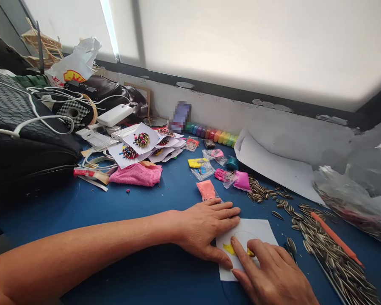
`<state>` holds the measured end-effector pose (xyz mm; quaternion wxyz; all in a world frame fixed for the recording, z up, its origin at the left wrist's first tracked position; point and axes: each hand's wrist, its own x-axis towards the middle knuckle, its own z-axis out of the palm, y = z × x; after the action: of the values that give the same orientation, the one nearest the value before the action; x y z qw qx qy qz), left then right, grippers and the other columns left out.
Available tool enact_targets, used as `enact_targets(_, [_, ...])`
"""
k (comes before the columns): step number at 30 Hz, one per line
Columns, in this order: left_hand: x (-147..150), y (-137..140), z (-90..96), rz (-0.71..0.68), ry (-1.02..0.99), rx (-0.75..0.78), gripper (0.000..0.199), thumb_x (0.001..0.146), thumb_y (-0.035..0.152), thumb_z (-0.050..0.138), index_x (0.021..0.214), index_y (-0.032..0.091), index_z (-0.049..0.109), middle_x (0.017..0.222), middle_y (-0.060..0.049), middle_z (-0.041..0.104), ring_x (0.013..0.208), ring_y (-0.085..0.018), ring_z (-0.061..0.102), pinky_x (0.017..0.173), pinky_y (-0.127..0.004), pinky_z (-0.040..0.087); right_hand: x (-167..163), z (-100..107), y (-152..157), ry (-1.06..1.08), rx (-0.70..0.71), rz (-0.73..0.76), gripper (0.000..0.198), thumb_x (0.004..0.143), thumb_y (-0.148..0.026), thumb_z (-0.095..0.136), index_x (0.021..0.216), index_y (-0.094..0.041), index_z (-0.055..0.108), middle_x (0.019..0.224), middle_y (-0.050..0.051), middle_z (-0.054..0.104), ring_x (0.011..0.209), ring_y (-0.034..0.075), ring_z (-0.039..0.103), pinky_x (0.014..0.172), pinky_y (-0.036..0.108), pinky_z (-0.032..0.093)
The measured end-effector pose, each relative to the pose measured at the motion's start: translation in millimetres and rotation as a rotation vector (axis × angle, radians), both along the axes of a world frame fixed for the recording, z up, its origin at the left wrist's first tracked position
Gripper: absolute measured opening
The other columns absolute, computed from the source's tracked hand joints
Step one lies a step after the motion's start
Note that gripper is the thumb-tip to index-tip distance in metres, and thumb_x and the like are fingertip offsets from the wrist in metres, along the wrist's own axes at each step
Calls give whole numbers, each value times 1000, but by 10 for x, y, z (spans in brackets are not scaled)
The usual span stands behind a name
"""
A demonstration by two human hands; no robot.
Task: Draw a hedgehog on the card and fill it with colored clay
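My left hand (211,228) lies flat with fingers spread, its fingertips and thumb over the left edge of a small white sheet of paper (266,228). A thin curved line is drawn on the sheet. My right hand (269,271) is over the lower right of the paper, thumb and index finger apart. Its index fingertip presses at the edge of a flat yellow patch of modelling clay (229,248). Another bit of yellow shows by the middle fingertip; whether it is held or stuck to the paper is hidden. An orange clay packet (206,190) touches the left fingertips.
Sunflower seeds (336,258) and an orange stick-like tool (336,238) lie right. Behind are clay packets (242,181), a row of coloured clay (212,134), seed-decorated paper cards (141,140), and a pink cloth (136,174). A black bag (28,152) stands left, a plastic bag (352,199) right.
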<state>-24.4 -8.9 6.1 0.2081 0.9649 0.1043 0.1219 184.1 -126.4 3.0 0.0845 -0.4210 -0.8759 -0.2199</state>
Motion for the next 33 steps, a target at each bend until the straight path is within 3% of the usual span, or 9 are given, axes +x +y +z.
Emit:
enact_targets(9, [3,-1,3,0,1,-5,77,85,58,57,143,12,37,153,-17,29,143,-30,24,119,-43,16,14,-9,33,36,-4,8,40,99,-37,38,121,-15,65,87,8,64,74,18,61,70,31,45])
enact_targets(15, [8,-1,19,4,15,-34,79,84,59,59,144,12,37,153,-16,29,143,-30,24,118,-45,17,53,78,20,111,-82,-80,42,99,-36,40,123,-10,62,84,8,61,69,16,59,66,29,48])
enact_targets(22, [8,-3,35,7,24,-36,79,84,60,58,144,12,37,154,-16,29,144,-31,23,119,-46,16,30,93,-26,161,-126,22,35,97,-31,43,119,-15,65,85,7,63,71,15,60,67,27,48])
enact_targets(30, [4,-4,22,2,12,-25,79,84,59,58,144,12,37,154,-16,29,143,-31,24,118,-45,17,-21,59,19,185,-67,14,36,98,-31,39,111,-16,69,84,8,63,70,17,60,64,28,49])
enact_targets(33, [2,3,30,1,18,-31,81,83,59,60,144,12,37,153,-16,29,143,-32,23,118,-46,17,25,77,4,188,-88,-10,36,98,-31,41,117,-14,66,84,8,62,68,15,59,64,27,49])
